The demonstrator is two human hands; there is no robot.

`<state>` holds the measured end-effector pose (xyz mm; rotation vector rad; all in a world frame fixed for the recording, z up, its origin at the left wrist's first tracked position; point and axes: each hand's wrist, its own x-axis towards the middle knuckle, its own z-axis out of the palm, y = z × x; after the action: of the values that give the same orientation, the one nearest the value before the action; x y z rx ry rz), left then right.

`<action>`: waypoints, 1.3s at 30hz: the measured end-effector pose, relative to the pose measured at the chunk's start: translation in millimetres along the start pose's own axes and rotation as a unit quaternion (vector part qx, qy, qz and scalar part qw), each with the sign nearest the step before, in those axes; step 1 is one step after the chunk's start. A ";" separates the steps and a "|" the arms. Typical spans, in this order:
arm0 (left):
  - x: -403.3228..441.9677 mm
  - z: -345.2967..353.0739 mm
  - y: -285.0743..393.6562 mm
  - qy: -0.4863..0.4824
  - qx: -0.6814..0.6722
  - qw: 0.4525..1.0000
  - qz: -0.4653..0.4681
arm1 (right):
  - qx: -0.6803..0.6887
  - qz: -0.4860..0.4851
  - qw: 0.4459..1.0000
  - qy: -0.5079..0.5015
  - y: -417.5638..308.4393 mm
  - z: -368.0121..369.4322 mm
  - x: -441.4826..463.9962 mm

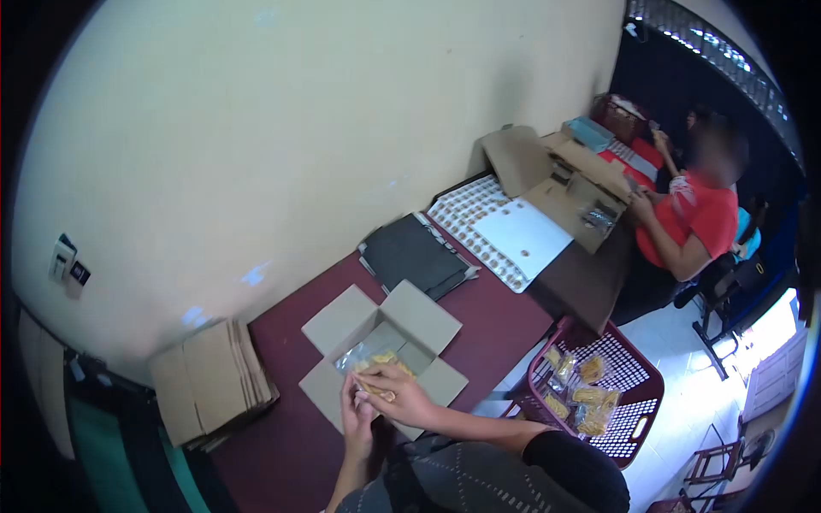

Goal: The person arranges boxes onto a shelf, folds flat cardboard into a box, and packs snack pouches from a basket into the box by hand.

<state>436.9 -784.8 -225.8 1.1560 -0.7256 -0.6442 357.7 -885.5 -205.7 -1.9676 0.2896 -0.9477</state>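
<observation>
Both of my hands meet over the near side of an open cardboard box point(402, 329). A clear plastic bag point(351, 355) with yellow pieces, perhaps chips or pasta, shows just beyond my fingers. My right hand point(404, 398) is closed around the bag from the right, its fingers curled over the top. Lower and to the left, my left hand point(357, 417) has its fingers pressed against the same bag. My hands cover part of the bag, so whether it also touches the box inside cannot be told. The box flaps are spread outward on the dark red table point(295, 338).
Flattened cartons point(214, 385) are stacked at left. Dark folded sheets point(415, 256) lie behind the box. A maroon plastic basket point(641, 376) with several yellow-filled bags stands at right. Beyond are a sheet of round items point(466, 218), another carton point(581, 201) and a person in red point(697, 222).
</observation>
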 end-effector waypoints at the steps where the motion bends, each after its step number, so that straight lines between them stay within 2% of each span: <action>1: -0.1 3.4 -1.3 0.014 0.006 1.000 -0.005 | 0.011 0.005 0.999 -0.034 0.8 -0.7 0.7; 3: -1.6 3.9 -8.5 0.068 -0.051 0.996 -0.018 | 0.023 0.034 0.999 -0.026 4.7 2.0 -0.9; 5: -2.1 -5.0 -11.7 0.071 -0.017 0.997 -0.034 | -0.015 0.066 0.997 0.048 7.2 3.7 7.5; 6: -2.1 -8.0 -11.3 0.064 0.013 0.997 -0.049 | -0.010 0.069 0.997 0.040 10.2 6.1 9.2; 8: -0.4 -8.9 -7.1 0.093 0.053 0.993 -0.045 | 0.174 0.191 0.963 0.077 25.0 11.8 7.9; 9: 3.0 -13.3 -13.4 0.086 0.024 0.994 -0.065 | 0.196 0.187 0.962 -0.019 34.1 9.0 11.3; 10: 4.5 -16.4 -16.7 0.079 -0.007 0.993 -0.085 | 0.198 0.190 0.961 -0.026 37.7 7.1 9.1; 12: 6.7 -20.1 -15.0 0.072 0.034 0.995 -0.063 | 0.290 0.323 0.897 -0.085 33.6 1.6 8.2; 14: 6.8 -26.7 -10.1 0.072 0.079 0.994 -0.039 | 0.281 0.291 0.910 -0.095 33.2 -7.1 11.6; 16: 8.6 -36.5 -5.5 -0.057 0.162 0.985 -0.025 | 0.273 0.291 0.906 -0.140 40.4 -20.8 12.0; 17: 10.1 -37.8 -2.4 -0.086 0.160 0.983 -0.039 | 0.300 0.291 0.892 -0.172 43.6 -28.2 13.3; 18: 12.0 -36.1 0.8 -0.081 0.161 0.983 -0.044 | 0.303 0.294 0.889 -0.177 42.7 -34.7 18.0; 20: 10.7 -29.7 4.7 -0.081 -0.026 0.979 -0.185 | 0.233 0.208 0.927 -0.210 35.6 -45.7 24.4; 21: 10.4 -29.9 2.7 -0.073 -0.049 0.976 -0.198 | 0.191 0.178 0.945 -0.197 36.0 -46.9 23.0; 22: 10.0 -32.8 2.7 -0.062 -0.048 0.974 -0.212 | 0.201 0.190 0.939 -0.203 36.4 -49.3 23.8; 24: 7.5 -40.1 2.3 -0.039 0.056 0.973 -0.219 | 0.087 0.110 0.970 -0.200 36.5 -51.3 24.0; 25: 5.9 -41.6 -0.6 -0.030 0.055 0.971 -0.231 | 0.095 0.121 0.966 -0.208 35.1 -49.6 21.8; 27: 3.1 -42.6 -7.4 -0.001 0.028 0.983 -0.181 | 0.054 0.120 0.970 -0.203 31.6 -48.0 17.5; 31: -3.5 -37.6 -15.9 0.023 0.005 0.987 -0.162 | 0.034 0.121 0.973 -0.196 25.4 -49.0 12.0; 33: -0.1 -30.9 -12.4 0.033 0.033 0.987 -0.156 | 0.059 0.200 0.967 -0.146 25.0 -50.6 9.4; 34: 3.1 -28.1 -8.2 0.042 0.061 0.985 -0.152 | 0.058 0.196 0.968 -0.147 31.7 -51.6 7.6; 36: 8.5 -25.4 1.1 0.017 0.045 0.988 -0.146 | 0.124 0.274 0.953 0.024 59.0 -54.4 0.0; 37: 9.4 -24.3 3.3 -0.020 0.060 0.992 -0.112 | 0.124 0.272 0.954 0.024 72.9 -59.4 -1.4; 39: 9.8 -20.4 8.6 -0.057 0.077 0.993 -0.075 | 0.132 0.327 0.926 0.137 94.0 -68.5 1.8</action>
<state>459.7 -778.3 -220.7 1.3324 -0.8011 -0.7975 324.9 -982.6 -260.7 -1.3422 0.8707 -0.7585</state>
